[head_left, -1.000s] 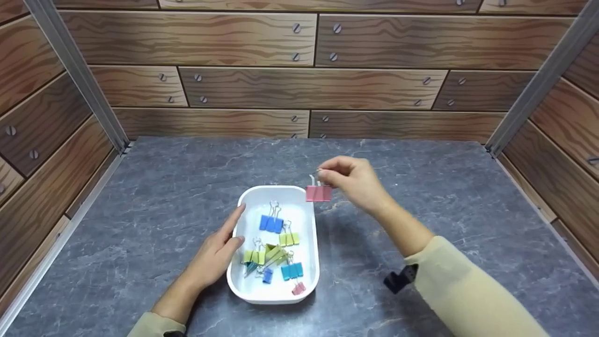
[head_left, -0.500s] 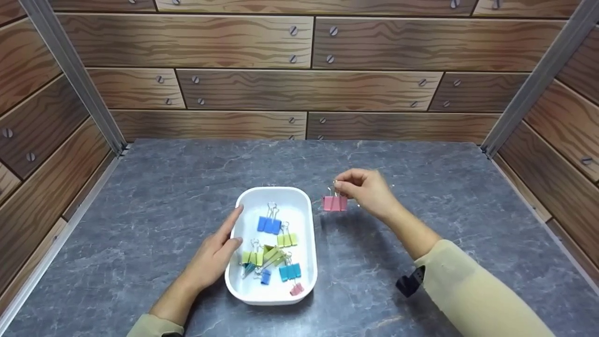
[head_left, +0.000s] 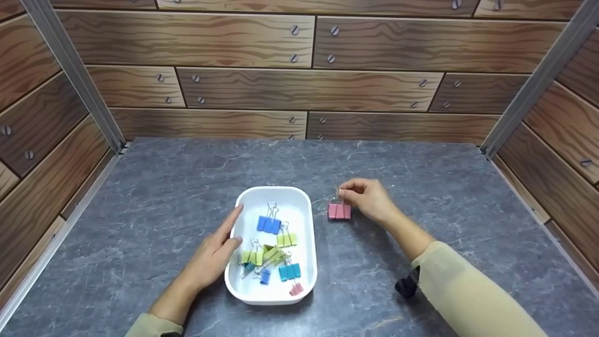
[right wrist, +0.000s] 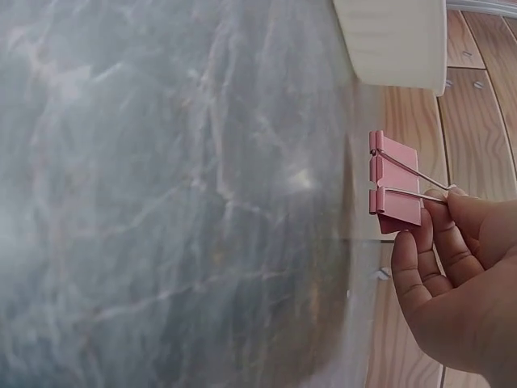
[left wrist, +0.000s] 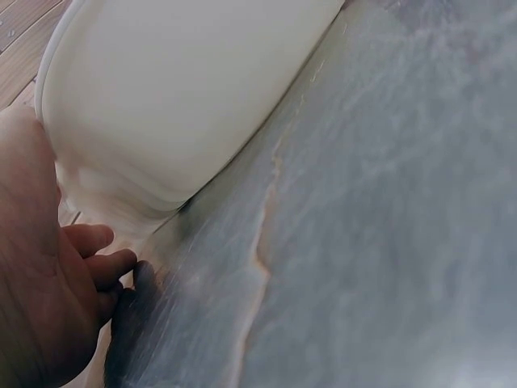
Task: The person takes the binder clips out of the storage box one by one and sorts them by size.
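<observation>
A large pink binder clip hangs upright from my right hand, close over the table just right of the white tray. Thumb and fingertips pinch its wire handles, and the right wrist view shows the pink clip with its handles reaching into the fingers. My left hand rests with extended fingers against the tray's left rim. Inside the tray lie a big blue binder clip, several yellow-green clips, a teal clip, a small blue clip and a small pink clip.
The dark grey marbled table runs back to a wood-patterned wall. Metal posts stand at both rear corners. A black wrist device sits at the right sleeve.
The right hand has carried the pink binder clip from above the tray's right rim, rightward and down toward the table. My left hand stays at the tray.
</observation>
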`<state>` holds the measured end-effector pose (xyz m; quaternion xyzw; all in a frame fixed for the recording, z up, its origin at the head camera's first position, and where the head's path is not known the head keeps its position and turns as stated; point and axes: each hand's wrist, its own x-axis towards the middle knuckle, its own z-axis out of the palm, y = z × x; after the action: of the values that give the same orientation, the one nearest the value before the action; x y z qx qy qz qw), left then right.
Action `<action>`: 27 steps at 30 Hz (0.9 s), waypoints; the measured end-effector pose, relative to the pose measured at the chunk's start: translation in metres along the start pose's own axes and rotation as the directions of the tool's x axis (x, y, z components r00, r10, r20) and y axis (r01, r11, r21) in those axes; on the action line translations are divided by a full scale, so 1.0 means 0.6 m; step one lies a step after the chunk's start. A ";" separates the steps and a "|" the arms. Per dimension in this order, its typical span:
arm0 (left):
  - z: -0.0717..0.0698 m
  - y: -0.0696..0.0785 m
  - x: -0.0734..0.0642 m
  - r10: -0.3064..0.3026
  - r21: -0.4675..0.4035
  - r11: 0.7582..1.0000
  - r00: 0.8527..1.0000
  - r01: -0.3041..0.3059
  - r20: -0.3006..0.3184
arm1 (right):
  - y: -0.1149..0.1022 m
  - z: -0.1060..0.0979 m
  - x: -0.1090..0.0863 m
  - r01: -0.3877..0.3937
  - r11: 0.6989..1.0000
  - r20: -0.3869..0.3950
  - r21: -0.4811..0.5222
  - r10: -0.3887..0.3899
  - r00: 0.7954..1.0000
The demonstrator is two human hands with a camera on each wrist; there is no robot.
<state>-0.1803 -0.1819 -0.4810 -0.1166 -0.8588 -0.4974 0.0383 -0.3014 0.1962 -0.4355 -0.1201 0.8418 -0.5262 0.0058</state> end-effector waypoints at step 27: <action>0.002 0.006 0.001 -0.018 0.001 1.000 1.000 0.018 0.002 | 0.018 0.008 0.017 -0.048 0.999 -0.007 0.001 0.048 0.999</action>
<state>-0.1798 -0.1795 -0.4786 -0.1094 -0.8601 -0.4972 0.0332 -0.3125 0.1944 -0.4459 -0.0983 0.8442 -0.5267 0.0156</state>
